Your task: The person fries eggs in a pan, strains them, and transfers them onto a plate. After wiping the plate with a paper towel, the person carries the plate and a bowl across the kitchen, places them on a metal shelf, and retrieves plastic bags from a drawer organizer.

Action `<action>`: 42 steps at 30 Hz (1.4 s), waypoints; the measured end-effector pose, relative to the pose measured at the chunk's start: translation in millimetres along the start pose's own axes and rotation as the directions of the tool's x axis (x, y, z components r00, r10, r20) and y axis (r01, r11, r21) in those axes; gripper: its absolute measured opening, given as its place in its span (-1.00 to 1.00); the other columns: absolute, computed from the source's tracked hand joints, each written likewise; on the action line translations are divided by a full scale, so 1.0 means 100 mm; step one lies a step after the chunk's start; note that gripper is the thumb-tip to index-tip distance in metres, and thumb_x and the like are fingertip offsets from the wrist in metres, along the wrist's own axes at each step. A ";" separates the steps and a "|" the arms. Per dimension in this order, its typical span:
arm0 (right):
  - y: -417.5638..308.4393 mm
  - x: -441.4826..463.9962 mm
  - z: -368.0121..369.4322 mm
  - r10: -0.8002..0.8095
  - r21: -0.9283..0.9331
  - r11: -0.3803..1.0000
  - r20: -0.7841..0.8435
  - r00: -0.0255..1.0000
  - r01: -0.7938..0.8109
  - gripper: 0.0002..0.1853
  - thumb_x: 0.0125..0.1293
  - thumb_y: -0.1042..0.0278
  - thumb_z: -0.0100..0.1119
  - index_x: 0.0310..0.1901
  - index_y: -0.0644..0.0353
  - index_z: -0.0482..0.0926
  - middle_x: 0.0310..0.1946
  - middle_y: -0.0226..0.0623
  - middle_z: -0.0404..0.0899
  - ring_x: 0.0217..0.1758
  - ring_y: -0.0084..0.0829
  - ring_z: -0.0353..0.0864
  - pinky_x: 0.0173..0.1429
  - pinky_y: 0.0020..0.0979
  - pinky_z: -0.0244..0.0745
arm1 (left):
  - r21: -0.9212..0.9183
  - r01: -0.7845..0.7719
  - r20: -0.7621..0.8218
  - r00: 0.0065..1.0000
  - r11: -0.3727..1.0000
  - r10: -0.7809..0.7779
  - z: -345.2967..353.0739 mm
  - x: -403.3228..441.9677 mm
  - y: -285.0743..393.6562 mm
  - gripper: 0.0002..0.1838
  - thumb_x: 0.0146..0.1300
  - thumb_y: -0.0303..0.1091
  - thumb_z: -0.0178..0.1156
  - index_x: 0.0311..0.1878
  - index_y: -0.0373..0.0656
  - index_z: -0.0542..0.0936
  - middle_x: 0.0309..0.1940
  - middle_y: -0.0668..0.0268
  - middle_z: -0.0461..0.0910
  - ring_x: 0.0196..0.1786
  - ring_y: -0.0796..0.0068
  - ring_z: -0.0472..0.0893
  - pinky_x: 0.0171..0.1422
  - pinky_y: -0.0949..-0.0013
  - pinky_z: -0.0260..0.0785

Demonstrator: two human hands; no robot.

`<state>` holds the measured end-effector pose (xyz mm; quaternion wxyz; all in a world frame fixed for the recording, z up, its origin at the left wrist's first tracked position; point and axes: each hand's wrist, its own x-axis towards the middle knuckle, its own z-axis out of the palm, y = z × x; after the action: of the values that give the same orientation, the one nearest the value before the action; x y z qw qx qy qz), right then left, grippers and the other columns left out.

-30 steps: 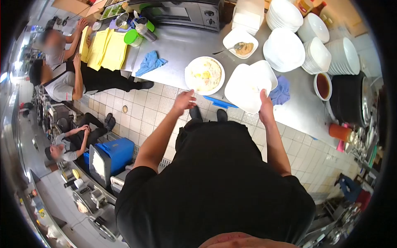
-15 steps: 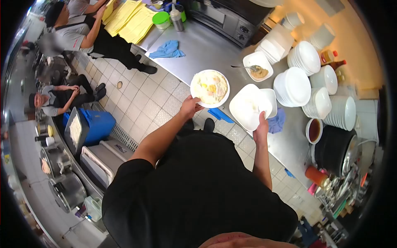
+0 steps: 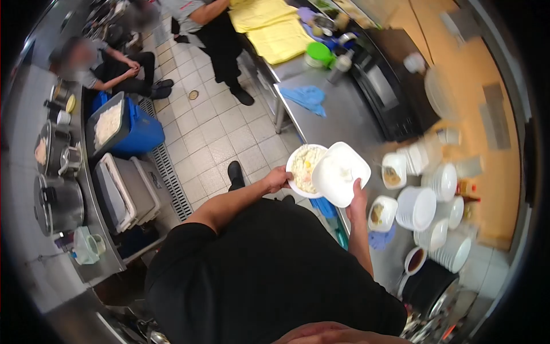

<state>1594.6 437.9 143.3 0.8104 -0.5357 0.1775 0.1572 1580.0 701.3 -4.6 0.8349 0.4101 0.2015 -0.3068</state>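
Note:
My left hand (image 3: 278, 179) is closed on the near left rim of a round white bowl (image 3: 314, 195). Pale, lumpy food with yellow egg yolk (image 3: 306, 166) fills that bowl. A squarish white dish (image 3: 335, 186) with a little white residue is gripped at its edge by my right hand (image 3: 358, 199). Tilted, the dish overlaps the bowl's right side in view and hides part of the food; whether the two touch I cannot tell. To the right of my right hand, a small square bowl (image 3: 389, 210) with some brownish food stands on the steel counter (image 3: 338, 123).
Stacks of white bowls (image 3: 415, 207) and a dish of dark sauce (image 3: 415, 261) stand at right. A blue cloth (image 3: 303, 99) lies near a black oven (image 3: 378, 92). Behind, one person sits and another stands by yellow sheets (image 3: 275, 40). A blue bin (image 3: 140, 127) stands left.
My right hand has lifted the squarish dish off the counter and brought it left, partly over the round bowl. A small square bowl with food is now uncovered. My view has turned left.

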 end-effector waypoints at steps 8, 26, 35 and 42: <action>0.59 0.79 2.09 0.153 -0.098 0.987 0.346 0.926 -0.127 -0.41 0.51 0.04 -0.18 0.33 0.40 0.15 0.25 -0.05 0.37 0.27 -0.25 0.43 0.33 -0.27 0.34 | -0.096 -0.138 -0.137 0.983 0.986 0.125 -1.72 -0.94 1.10 -0.59 0.19 -0.62 0.01 0.15 -0.23 0.46 -0.03 0.22 0.62 -0.08 0.37 0.68 -0.07 0.30 0.63; 1.97 3.02 7.23 0.483 -0.384 0.870 0.537 0.692 -0.310 -0.44 0.50 0.04 -0.13 0.28 0.40 0.26 0.18 -0.12 0.43 0.20 -0.35 0.46 0.27 -0.34 0.36 | -0.299 -0.523 -0.611 0.747 0.798 0.260 -5.74 -2.07 4.31 -0.52 0.10 -0.65 -0.07 0.17 -0.35 0.32 0.04 0.03 0.54 0.00 0.14 0.63 0.00 0.08 0.61; 1.85 4.44 9.84 0.401 -0.333 0.911 0.580 0.709 -0.243 -0.47 0.50 0.06 -0.12 0.26 0.39 0.29 0.16 -0.18 0.46 0.18 -0.41 0.47 0.25 -0.38 0.35 | -0.363 -0.559 -0.675 0.709 0.746 0.203 -6.95 -1.71 6.17 -0.46 0.10 -0.65 -0.10 0.23 -0.25 0.27 0.12 0.05 0.47 0.09 0.11 0.58 0.06 0.01 0.56; 1.84 5.34 11.01 0.254 -0.177 0.966 0.492 0.833 -0.190 -0.47 0.51 0.09 -0.13 0.29 0.38 0.23 0.19 -0.18 0.42 0.22 -0.37 0.44 0.28 -0.34 0.32 | -0.261 -0.542 -0.559 0.760 0.799 0.333 -8.26 -0.95 8.10 -0.41 0.08 -0.65 -0.09 0.27 -0.25 0.23 0.14 0.04 0.45 0.07 0.11 0.59 0.02 0.04 0.58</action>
<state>2117.7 1559.3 149.6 0.7706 -0.4984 0.0075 0.3970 1989.3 1786.9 24.7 0.8718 0.3266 0.3595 0.0640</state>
